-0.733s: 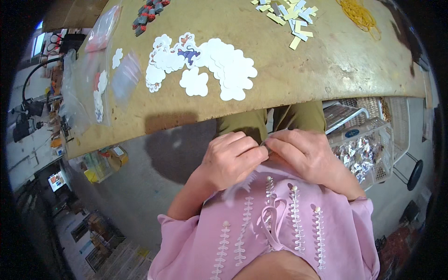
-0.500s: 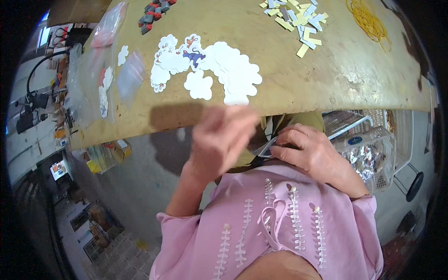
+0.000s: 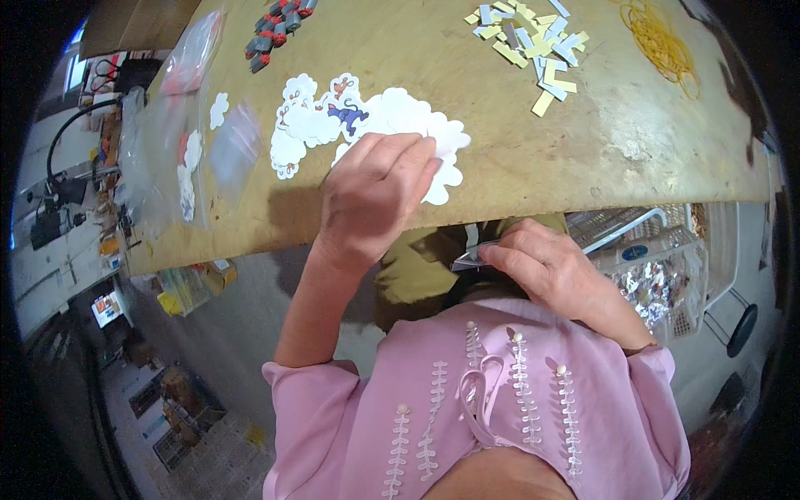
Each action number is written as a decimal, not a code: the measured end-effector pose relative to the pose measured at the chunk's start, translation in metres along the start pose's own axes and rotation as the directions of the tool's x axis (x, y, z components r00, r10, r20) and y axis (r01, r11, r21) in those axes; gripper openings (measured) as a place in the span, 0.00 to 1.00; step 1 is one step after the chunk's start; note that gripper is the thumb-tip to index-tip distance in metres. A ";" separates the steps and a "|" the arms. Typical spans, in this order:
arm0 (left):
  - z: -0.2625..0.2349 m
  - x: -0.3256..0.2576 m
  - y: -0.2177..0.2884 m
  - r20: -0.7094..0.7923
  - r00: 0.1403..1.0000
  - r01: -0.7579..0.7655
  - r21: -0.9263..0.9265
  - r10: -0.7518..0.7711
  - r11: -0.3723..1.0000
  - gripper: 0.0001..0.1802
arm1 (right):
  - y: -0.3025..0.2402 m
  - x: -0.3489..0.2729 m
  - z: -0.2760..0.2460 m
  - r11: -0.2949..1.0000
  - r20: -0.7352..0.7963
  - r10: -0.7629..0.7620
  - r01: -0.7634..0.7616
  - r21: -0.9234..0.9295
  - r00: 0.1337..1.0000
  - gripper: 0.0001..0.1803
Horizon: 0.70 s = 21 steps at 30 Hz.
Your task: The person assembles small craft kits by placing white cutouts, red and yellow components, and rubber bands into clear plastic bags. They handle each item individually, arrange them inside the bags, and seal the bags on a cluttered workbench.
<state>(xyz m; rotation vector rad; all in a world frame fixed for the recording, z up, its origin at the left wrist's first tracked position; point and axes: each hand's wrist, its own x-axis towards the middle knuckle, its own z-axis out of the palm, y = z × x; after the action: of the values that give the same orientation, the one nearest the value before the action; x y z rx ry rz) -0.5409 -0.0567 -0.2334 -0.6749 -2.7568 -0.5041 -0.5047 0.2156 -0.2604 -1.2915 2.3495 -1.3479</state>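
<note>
My left hand (image 3: 375, 187) reaches over the table. Its fingers are bent and drawn together, with the fingertips on a pile of white cloud-shaped paper cut-outs (image 3: 446, 137). Whether a cut-out has been lifted cannot be seen. Left of it lie more cut-outs (image 3: 292, 125), some with printed cartoon figures. Below the table edge, close to my lap, my right hand (image 3: 537, 262) is closed on a small clear plastic bag (image 3: 472, 258). Much of that bag is hidden by the fingers.
Grey and red small parts (image 3: 271, 33) lie at the far left, near clear plastic bags (image 3: 236, 146). Yellow and pale blue strips (image 3: 542, 50) are heaped farther back, beside yellow rubber bands (image 3: 658, 50). Right of my lap stands a plastic basket (image 3: 721, 250) and a clear box of shiny pieces (image 3: 654, 287).
My left hand has moved forward from the table's front edge onto the white cut-outs. My right hand stays by my lap with the plastic bag, which now shows less.
</note>
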 end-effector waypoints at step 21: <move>-0.037 -0.024 0.018 0.225 0.974 0.149 -0.658 0.004 0.738 0.05 | -0.057 0.022 0.024 0.947 -0.315 0.241 -0.293 -0.132 0.918 0.12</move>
<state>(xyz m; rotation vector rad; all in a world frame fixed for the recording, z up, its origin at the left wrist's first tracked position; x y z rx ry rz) -0.5052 -0.0652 -0.2031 -0.7997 -2.7621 -1.5887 -0.4715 0.1709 -0.2248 -0.8019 2.7786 -1.3474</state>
